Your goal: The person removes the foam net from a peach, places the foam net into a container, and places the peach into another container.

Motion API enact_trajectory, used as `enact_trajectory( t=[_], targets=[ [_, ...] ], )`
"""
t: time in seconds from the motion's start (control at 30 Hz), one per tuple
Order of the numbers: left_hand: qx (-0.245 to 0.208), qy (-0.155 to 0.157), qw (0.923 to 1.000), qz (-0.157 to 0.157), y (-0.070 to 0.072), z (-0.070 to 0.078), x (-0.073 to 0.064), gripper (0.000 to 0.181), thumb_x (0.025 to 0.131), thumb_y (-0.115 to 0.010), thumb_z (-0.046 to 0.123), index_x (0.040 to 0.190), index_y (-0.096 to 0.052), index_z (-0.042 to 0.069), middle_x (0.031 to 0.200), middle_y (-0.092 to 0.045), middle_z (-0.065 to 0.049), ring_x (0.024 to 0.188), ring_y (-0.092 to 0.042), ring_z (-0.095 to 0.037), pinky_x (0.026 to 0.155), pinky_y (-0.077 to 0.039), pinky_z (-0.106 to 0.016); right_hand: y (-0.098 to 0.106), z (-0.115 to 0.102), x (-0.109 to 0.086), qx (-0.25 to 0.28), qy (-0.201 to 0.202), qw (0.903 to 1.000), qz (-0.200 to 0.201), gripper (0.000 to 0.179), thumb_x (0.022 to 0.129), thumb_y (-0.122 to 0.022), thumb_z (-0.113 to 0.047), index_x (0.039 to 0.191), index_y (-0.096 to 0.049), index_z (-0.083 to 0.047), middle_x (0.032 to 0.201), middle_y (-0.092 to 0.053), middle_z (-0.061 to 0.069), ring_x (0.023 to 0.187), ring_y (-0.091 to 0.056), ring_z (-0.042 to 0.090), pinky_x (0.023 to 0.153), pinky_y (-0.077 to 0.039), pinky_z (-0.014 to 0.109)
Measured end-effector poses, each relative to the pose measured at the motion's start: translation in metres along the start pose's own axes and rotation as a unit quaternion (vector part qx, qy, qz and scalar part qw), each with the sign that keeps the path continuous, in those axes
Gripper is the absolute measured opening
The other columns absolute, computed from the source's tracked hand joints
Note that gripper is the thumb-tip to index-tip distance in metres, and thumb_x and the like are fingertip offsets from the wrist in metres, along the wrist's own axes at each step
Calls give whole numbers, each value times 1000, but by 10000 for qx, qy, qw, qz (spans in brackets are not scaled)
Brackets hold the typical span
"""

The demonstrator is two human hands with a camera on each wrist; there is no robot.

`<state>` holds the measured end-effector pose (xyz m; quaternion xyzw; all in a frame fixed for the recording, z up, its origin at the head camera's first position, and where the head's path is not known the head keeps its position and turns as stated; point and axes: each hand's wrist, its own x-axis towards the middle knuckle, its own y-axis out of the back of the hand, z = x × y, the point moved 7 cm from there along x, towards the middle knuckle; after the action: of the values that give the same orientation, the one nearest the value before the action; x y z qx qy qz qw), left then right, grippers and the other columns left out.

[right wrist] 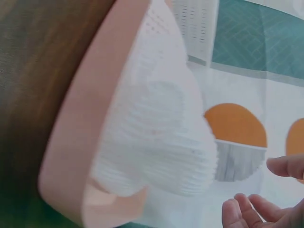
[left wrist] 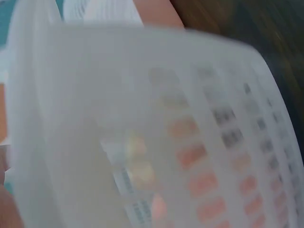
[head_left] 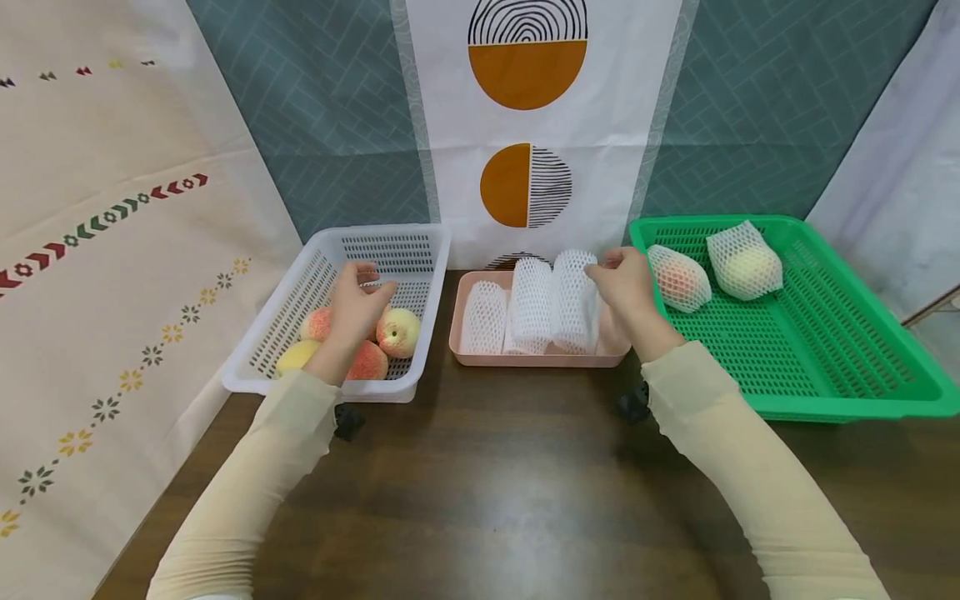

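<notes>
On the tabletop, a green basket stands right of the tray, a white basket left of it. The left hand, fingers parted, is over fruit left of the tray; the right hand, likewise parted, is beside foam nets in the tray.

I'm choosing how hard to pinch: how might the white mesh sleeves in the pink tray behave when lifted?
The mesh sleeves are probably light, being open netting. They'd likely squash, as they look thin. Where they touch, one might drag its neighbour along.
</notes>
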<state>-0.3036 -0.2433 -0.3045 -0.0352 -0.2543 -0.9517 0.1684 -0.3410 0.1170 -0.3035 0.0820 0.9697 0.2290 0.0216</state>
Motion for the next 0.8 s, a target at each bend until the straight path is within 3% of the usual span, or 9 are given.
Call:
enact_trajectory(
  t=[0.27, 0.43, 0.53, 0.67, 0.8],
  targets=[
    [-788, -290, 9955, -443, -39, 30, -14, 53, 89, -64, 19, 133, -42, 0, 130, -50, -19, 117, -54, -32, 95, -48, -41, 27, -26, 1, 149, 70, 9997, 201, 47, 94, -55, -22, 135, -47, -2, 135, -47, 19, 119, -47, 32, 96, -44, 42],
    [-1529, -326, 9843, -819, -69, 44, -25, 51, 89, -66, 16, 132, -43, 0, 126, -49, -22, 112, -56, -32, 93, -51, -41, 45, -32, 9, 251, 37, 9995, 189, 48, 94, -55, -29, 136, -46, -6, 135, -45, 13, 115, -47, 26, 94, -44, 39],
    [-1695, -315, 9798, -1014, -86, 49, -33, 48, 89, -66, 15, 131, -45, 1, 125, -50, -21, 109, -56, -31, 91, -52, -42, 55, -33, 12, 286, -2, 9994, 179, 50, 94, -56, -32, 136, -47, -8, 136, -43, 9, 119, -44, 26, 97, -43, 39],
    [-1930, -292, 9723, -1288, -110, 54, -44, 49, 89, -66, 14, 131, -45, 1, 125, -51, -20, 109, -58, -31, 89, -53, -41, 71, -34, 18, 16, 77, 9993, 371, 50, 93, -56, -35, 137, -47, -11, 136, -45, 8, 124, -42, 27, 99, -42, 39],
    [-2303, -211, 9600, -1577, -133, 61, -54, 51, 87, -68, 13, 131, -46, 0, 123, -49, -19, 109, -56, -29, 85, -55, -40, 89, -32, 26, -243, 166, 9980, 559, 53, 92, -56, -38, 138, -46, -14, 130, -49, 2, 128, -39, 28, 97, -42, 40]
  ],
)
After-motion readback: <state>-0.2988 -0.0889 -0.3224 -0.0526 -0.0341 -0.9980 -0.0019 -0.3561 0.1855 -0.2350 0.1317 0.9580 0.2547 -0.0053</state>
